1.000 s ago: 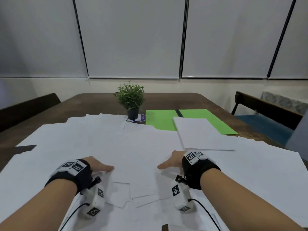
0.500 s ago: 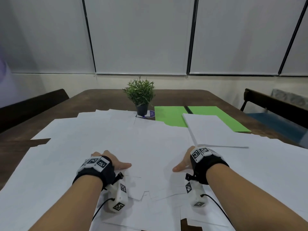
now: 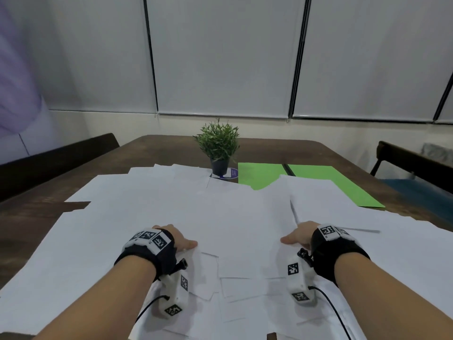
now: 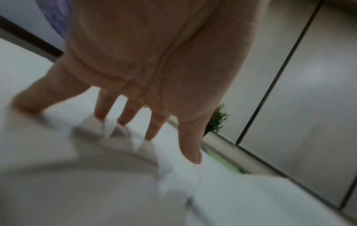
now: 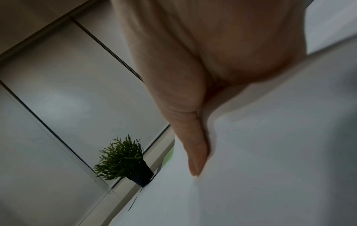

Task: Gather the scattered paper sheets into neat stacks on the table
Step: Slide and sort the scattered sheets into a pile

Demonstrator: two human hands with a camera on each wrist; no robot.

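Two hands — left hand (image 3: 180, 240), right hand (image 3: 297, 235) — flat on white paper sheets (image 3: 232, 217).

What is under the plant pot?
The pot stands on a round blue-and-white disc lying on the table. White paper sheets cover the disc's near edge; its print is unreadable.
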